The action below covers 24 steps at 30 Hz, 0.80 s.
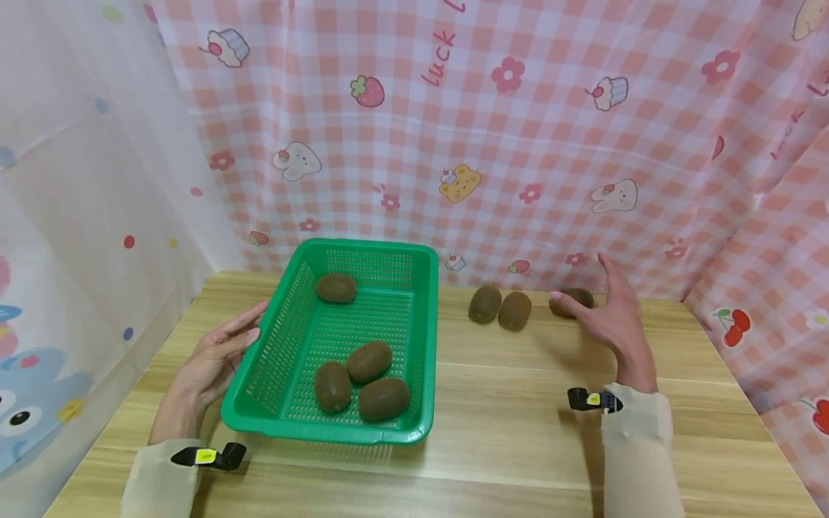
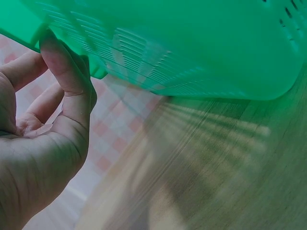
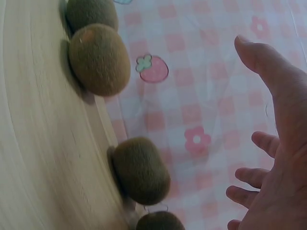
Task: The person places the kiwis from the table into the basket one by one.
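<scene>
Kiwi point(image 1: 573, 301) under right hand point(image 1: 612, 316); two kiwis point(image 1: 500, 308) beside.

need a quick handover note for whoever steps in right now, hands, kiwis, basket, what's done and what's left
Left hand: open, fingers resting on the left rim of the green basket, steadying it.
Right hand: open, fingers spread, reaching for the rightmost kiwi by the curtain; not gripping it.
Done: four kiwis are in the basket, one at the back, three in a cluster near the front.
Left: three kiwis on the table, a touching pair right of the basket and the one at the right hand.
</scene>
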### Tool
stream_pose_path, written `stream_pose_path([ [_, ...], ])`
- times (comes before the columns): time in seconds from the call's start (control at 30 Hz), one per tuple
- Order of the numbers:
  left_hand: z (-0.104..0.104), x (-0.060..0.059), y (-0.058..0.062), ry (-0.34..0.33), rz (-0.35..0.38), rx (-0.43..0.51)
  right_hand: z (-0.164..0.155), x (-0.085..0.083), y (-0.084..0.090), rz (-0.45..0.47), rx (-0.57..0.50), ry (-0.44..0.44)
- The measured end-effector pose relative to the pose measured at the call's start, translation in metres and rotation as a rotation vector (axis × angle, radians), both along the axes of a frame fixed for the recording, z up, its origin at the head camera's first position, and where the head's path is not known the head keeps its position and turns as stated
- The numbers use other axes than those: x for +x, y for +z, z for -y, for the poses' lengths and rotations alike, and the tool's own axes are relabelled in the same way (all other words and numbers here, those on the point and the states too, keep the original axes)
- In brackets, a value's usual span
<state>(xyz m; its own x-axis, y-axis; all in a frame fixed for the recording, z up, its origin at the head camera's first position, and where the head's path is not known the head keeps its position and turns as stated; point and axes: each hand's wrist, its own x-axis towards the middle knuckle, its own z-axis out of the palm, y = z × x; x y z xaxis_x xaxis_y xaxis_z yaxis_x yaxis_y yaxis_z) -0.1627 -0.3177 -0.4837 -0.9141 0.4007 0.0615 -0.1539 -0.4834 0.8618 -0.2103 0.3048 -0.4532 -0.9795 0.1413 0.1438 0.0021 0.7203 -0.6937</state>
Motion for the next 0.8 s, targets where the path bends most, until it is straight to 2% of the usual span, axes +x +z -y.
stream_pose_path([
  [0.2, 0.000, 0.000, 0.000, -0.008, -0.001, 0.003, -0.014, 0.002, -0.004, 0.040, -0.050, -0.020],
  [0.5, 0.000, 0.001, 0.001, 0.020, 0.000, -0.031, -0.037, 0.007, -0.012, 0.065, -0.108, -0.039],
  [0.8, 0.000, 0.000, 0.000, 0.012, 0.004, -0.014, -0.049, 0.009, -0.019, 0.102, -0.170, -0.051],
])
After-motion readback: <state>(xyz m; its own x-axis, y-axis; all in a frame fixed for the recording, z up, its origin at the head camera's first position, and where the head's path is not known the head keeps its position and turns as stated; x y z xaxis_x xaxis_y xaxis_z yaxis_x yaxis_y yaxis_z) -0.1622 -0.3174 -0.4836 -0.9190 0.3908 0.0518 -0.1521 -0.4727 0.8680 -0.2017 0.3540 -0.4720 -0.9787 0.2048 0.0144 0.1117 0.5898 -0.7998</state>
